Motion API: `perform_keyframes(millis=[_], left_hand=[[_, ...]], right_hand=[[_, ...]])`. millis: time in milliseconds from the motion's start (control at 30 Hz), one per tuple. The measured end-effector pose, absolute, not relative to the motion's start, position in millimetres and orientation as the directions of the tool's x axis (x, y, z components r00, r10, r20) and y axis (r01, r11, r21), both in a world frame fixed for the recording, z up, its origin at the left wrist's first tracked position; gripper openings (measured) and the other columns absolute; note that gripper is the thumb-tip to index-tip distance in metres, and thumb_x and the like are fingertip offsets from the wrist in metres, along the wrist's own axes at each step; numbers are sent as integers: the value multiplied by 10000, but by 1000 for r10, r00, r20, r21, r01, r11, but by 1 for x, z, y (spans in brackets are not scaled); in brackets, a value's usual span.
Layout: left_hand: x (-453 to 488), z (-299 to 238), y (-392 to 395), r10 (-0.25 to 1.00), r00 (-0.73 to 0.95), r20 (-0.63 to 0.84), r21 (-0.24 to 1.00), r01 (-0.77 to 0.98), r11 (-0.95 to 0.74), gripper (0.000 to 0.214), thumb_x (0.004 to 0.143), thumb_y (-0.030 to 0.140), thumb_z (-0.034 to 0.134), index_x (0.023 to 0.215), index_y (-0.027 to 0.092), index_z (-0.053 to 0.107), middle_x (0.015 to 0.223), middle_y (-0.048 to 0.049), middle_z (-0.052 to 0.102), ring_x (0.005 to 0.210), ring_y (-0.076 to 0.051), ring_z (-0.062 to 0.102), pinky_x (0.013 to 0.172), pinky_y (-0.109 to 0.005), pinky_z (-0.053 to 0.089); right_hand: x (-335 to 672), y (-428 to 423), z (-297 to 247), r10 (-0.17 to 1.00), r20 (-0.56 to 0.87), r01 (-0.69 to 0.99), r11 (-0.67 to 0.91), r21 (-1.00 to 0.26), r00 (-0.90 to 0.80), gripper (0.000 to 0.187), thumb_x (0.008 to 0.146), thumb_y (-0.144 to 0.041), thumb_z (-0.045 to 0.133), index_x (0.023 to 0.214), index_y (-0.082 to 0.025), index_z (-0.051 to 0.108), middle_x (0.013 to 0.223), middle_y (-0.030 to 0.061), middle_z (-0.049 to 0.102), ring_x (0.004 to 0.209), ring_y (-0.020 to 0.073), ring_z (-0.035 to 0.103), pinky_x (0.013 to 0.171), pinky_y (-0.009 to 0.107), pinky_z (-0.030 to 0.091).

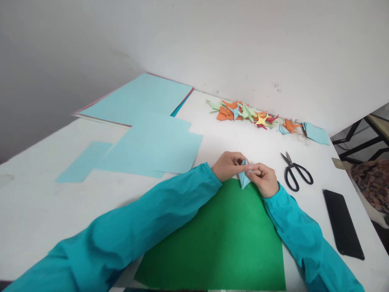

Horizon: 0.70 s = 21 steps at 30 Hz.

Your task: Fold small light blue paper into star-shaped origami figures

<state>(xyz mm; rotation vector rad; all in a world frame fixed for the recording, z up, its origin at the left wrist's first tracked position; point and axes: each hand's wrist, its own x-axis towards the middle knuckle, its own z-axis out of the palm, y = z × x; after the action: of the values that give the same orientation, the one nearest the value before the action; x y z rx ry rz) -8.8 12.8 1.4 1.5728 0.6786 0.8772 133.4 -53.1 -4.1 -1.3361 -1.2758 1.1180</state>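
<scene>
A small folded piece of light blue paper (244,178) is pinched between both hands above the top edge of a green sheet (221,239). My left hand (227,166) grips its left upper side with closed fingers. My right hand (266,179) pinches its right side, fingers curled. The fold's pointed tip hangs down over the green sheet. Both arms wear teal sleeves.
Black scissors (296,175) lie right of my hands, a black phone (343,223) near the table's right edge. Light blue sheets (154,146) and a paper stack (136,97) lie at left. A heap of folded coloured paper shapes (252,115) lines the wall.
</scene>
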Motion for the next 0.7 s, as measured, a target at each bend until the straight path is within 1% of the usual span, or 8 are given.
perform_keyframes(millis=[67,133,233,300,433,600,700], left_hand=[[-8,0,13,823,532,199,976,-29,-217,253,643,326,643,575,89,589,506,21,473,490,-65,402,460,-197,325],[-8,-1,14,812,538,227,968,-37,-246,286,667,339,620,529,95,561,497,22,462,486,-63,393,460,-198,321],[-9,-3,15,795,561,230,968,-48,-246,277,682,344,604,564,94,581,509,18,471,490,-66,400,457,-197,317],[-10,-4,16,781,584,222,970,-52,-237,276,699,348,586,600,91,599,531,11,488,504,-71,415,469,-199,326],[-10,-2,16,768,603,216,972,-61,-225,293,714,364,567,613,92,607,565,-1,515,532,-79,441,499,-207,355],[-7,2,11,847,499,183,979,-11,-205,266,659,358,626,629,93,625,562,-11,547,536,-93,462,499,-216,365],[-6,3,9,857,477,197,969,36,-243,254,692,334,593,623,93,626,574,-17,553,542,-93,463,505,-220,361]], right_hand=[[133,-53,-4,999,4,156,-3,-988,48,207,664,-349,650,701,-159,577,397,-88,434,350,50,294,374,203,231],[133,-53,-4,997,22,180,9,-984,70,214,679,-365,636,673,-159,578,398,-84,421,364,55,312,385,207,253],[134,-53,-4,995,57,216,39,-976,81,215,707,-364,614,660,-157,582,395,-80,414,373,59,326,391,206,273],[134,-53,-4,996,65,213,49,-976,67,207,711,-355,611,660,-157,581,403,-74,441,372,60,344,390,204,288],[134,-53,-3,996,56,194,42,-980,70,194,701,-344,623,677,-156,584,423,-61,489,373,65,380,386,204,312],[130,-54,-2,991,81,213,57,-975,108,192,700,-341,622,661,-158,577,408,-67,480,357,57,346,371,200,287],[129,-55,-2,989,78,218,49,-975,124,199,682,-347,637,661,-157,580,413,-64,493,359,58,354,373,201,285]])
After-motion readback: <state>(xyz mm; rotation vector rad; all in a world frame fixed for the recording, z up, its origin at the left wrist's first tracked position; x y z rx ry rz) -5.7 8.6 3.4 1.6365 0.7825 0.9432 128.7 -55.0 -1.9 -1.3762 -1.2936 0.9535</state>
